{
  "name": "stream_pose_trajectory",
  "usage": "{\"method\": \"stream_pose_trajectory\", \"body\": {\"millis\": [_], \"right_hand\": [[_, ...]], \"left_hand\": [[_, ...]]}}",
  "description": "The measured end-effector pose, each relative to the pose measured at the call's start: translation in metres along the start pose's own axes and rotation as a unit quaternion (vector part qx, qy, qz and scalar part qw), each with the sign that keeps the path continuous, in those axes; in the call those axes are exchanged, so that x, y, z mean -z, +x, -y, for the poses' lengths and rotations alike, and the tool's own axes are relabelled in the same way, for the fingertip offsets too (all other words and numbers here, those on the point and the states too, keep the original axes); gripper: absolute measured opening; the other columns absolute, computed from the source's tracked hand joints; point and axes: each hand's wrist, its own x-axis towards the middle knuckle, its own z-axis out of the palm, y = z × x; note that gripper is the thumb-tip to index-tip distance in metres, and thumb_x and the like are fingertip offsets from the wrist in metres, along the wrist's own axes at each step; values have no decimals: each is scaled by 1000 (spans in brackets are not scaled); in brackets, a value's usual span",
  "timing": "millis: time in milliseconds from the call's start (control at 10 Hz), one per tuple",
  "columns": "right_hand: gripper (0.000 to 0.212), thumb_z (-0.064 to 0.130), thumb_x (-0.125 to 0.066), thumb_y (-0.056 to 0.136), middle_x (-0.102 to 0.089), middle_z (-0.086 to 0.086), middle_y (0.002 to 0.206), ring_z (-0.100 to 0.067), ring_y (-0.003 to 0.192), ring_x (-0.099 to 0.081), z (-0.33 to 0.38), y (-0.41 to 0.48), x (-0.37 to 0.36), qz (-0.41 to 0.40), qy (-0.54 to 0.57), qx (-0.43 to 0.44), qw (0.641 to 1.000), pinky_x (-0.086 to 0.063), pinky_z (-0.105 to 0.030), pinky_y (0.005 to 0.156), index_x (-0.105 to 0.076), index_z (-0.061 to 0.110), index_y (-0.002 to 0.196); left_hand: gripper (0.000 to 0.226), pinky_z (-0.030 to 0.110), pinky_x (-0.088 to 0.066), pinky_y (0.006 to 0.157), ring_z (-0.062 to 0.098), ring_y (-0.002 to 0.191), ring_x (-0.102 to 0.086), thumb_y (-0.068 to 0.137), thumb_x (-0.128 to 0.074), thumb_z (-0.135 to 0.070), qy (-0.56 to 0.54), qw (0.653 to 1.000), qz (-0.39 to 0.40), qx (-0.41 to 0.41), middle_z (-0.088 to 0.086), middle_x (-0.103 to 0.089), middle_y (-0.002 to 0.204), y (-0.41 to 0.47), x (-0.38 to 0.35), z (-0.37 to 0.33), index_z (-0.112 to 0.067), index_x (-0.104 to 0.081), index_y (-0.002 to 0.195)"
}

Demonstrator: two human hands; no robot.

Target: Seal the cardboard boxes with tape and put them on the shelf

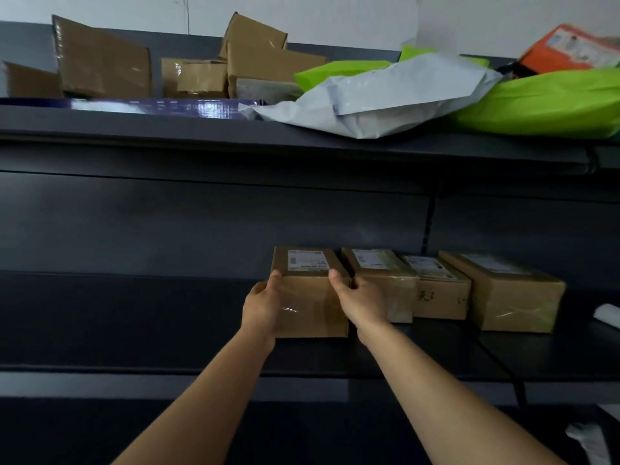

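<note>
A taped cardboard box [313, 303] with a white label on top sits on the dark middle shelf [167, 330], leftmost in a row of boxes. My left hand [263, 307] holds its left side, thumb up at the top edge. My right hand [359, 302] holds its right front corner, thumb on the top edge and fingers wrapped round between it and the neighbouring box [385, 280]. Two more labelled boxes [439, 290] [510, 293] stand further right on the same shelf.
The upper shelf [201, 129] carries several brown boxes [104, 58], a grey mailer bag [385, 95], green bags [553, 102] and an orange box [570, 48]. The shelf to the left of the held box is bare. White paper [607, 315] lies at the far right.
</note>
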Motion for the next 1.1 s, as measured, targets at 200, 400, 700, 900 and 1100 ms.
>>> {"method": "stream_pose_trajectory", "body": {"millis": [200, 400, 700, 900, 1100], "right_hand": [[69, 66, -52, 89, -58, -7, 133, -26, 120, -57, -2, 9, -4, -34, -36, -14, 999, -50, -38, 92, -52, 13, 134], [60, 55, -57, 92, -62, -8, 123, -25, 110, -61, -5, 17, -7, -82, -42, -17, 996, -50, -34, 80, -51, 11, 131], [60, 47, -62, 91, -62, -8, 122, -26, 110, -61, -9, 21, -13, -89, -13, -11, 996, -49, -32, 83, -45, 9, 133], [49, 43, -61, 93, -62, -6, 113, -23, 101, -62, -7, 17, -11, -104, 18, -4, 994, -50, -33, 80, -48, 10, 127], [26, 38, -58, 96, -52, 9, 84, -4, 70, -51, 17, 10, -1, -100, 29, 84, 991, -39, -23, 56, -51, 17, 110]], "left_hand": [[34, 50, -51, 93, 29, 99, -63, 91, -50, -57, 18, 1000, 18, 15, 8, -65, 109, 14, -4, 4, -25, -57, 102], [45, 43, -49, 91, 28, 104, -58, 93, -45, -58, 56, 997, 37, 27, 7, -61, 115, 25, -10, 4, -24, -53, 120], [58, 50, -42, 103, 30, 113, -54, 93, -41, -61, 78, 995, 47, 26, 9, -56, 126, 33, -13, 8, -22, -42, 136], [61, 50, -43, 102, 30, 113, -54, 91, -41, -64, 77, 996, 46, 13, 9, -57, 125, 36, -12, 8, -20, -44, 134], [59, 35, -45, 75, 23, 101, -56, 95, -38, -59, 65, 997, 29, -32, 6, -58, 123, 34, -10, -9, -16, -44, 136]]}}
